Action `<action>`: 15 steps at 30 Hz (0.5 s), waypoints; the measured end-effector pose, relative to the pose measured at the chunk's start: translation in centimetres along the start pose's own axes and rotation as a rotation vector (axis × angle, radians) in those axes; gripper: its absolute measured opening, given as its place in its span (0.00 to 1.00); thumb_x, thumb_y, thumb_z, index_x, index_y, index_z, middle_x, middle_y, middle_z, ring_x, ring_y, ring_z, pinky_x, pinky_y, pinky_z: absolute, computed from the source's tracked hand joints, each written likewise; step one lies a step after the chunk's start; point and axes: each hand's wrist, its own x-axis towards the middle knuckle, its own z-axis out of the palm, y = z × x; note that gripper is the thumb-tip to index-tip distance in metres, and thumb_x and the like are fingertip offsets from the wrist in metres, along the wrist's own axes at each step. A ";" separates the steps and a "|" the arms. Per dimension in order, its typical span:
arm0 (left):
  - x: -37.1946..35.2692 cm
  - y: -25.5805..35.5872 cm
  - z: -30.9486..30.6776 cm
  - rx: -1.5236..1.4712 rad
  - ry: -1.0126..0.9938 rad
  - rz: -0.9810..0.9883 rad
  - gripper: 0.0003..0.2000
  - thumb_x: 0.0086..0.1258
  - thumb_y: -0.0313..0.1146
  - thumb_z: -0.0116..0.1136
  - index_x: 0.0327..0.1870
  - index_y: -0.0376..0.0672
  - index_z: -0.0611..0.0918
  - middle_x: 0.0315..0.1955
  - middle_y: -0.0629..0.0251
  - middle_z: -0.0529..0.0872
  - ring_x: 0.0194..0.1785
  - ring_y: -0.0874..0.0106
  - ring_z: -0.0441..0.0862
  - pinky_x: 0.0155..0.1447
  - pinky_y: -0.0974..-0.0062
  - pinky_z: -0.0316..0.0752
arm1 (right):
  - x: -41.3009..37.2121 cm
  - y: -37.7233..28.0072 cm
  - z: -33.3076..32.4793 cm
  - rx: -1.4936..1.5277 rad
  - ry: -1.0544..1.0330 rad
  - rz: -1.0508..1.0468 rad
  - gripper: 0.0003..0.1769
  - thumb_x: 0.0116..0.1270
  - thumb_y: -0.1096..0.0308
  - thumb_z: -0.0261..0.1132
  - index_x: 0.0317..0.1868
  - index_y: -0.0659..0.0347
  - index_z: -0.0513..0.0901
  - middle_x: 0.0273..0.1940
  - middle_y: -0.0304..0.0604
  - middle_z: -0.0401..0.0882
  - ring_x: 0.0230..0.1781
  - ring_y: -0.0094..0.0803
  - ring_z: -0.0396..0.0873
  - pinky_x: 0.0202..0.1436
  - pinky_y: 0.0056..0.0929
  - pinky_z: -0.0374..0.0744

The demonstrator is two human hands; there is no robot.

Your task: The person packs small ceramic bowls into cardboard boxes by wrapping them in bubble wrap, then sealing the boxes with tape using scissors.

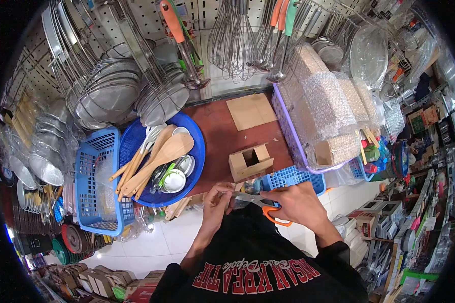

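Observation:
Orange-handled scissors are in my right hand, its fingers wrapped round the handle, the blades pointing left. My left hand is closed at the blade tips, pinching something small that I cannot make out. Just beyond my hands, a small open cardboard box stands on the red-brown surface. Behind it lies a flat piece of cardboard.
A blue round basket holds wooden spatulas and white ladles. Beside it is a blue rectangular basket. At right, a purple basket holds bubble-wrapped boxes. Strainers and whisks hang above.

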 end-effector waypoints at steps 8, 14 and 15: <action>0.1 0.1 -0.2 0.049 0.003 -0.017 0.03 0.79 0.25 0.55 0.44 0.41 0.81 0.52 0.64 0.80 0.28 0.85 0.73 0.24 0.86 0.64 | 0.6 -0.5 -0.8 -0.067 -0.078 0.034 0.21 0.48 0.59 0.78 0.46 0.49 0.92 0.30 0.41 0.88 0.27 0.38 0.86 0.32 0.35 0.80; -0.1 0.8 0.4 0.258 0.043 0.126 0.15 0.77 0.23 0.54 0.63 0.38 0.73 0.57 0.60 0.75 0.57 0.73 0.78 0.50 0.76 0.78 | -0.1 1.0 1.1 0.073 0.009 0.158 0.19 0.54 0.56 0.78 0.46 0.49 0.91 0.28 0.43 0.87 0.26 0.39 0.85 0.31 0.34 0.79; 0.0 0.3 -0.1 0.364 0.021 0.178 0.19 0.76 0.23 0.56 0.66 0.38 0.70 0.59 0.57 0.74 0.60 0.69 0.76 0.54 0.73 0.77 | -0.3 1.4 1.1 0.152 0.018 0.205 0.20 0.55 0.57 0.77 0.49 0.49 0.89 0.28 0.45 0.87 0.27 0.40 0.86 0.31 0.35 0.80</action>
